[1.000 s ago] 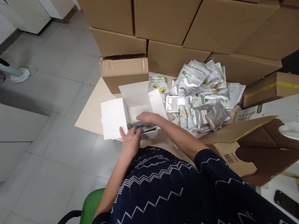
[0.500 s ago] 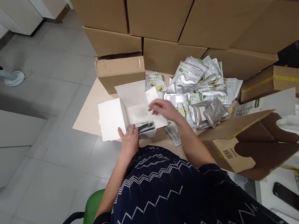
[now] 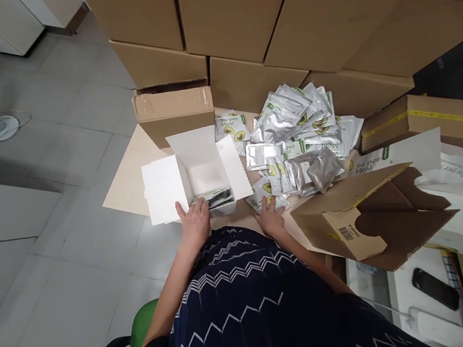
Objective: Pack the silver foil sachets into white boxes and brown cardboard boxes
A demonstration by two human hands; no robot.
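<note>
At the near left, a green chair with a curved black armrest [image 3: 144, 327] is seen beside the pale beige tabletop [image 3: 124, 182]. On the tabletop's left part, an open white cardboard box [image 3: 195, 142] is set with its flaps folded outward, and behind it a brown cardboard box with clear tape [image 3: 174, 111] is placed. The near left edge of the white box is touched by the left hand [image 3: 196, 222], its thumb laid on the left flap and set apart from the fingers, which are bent over the rim; whether anything is pinched cannot be told. Flat printed packets [image 3: 220, 197] are held inside the box, along its near side. To the right, the near edge of a white avocado-printed pouch [image 3: 263, 190] is met by the right hand [image 3: 271, 221], whose fingers are spread. Farther right, silver and white foil pouches [image 3: 297, 139] are heaped, backed by stacked brown cartons [image 3: 234, 19]. At the near right, an open brown carton with a cut-out flap [image 3: 319, 222] is seen, with a black phone [image 3: 435, 288] laid beyond it.
</note>
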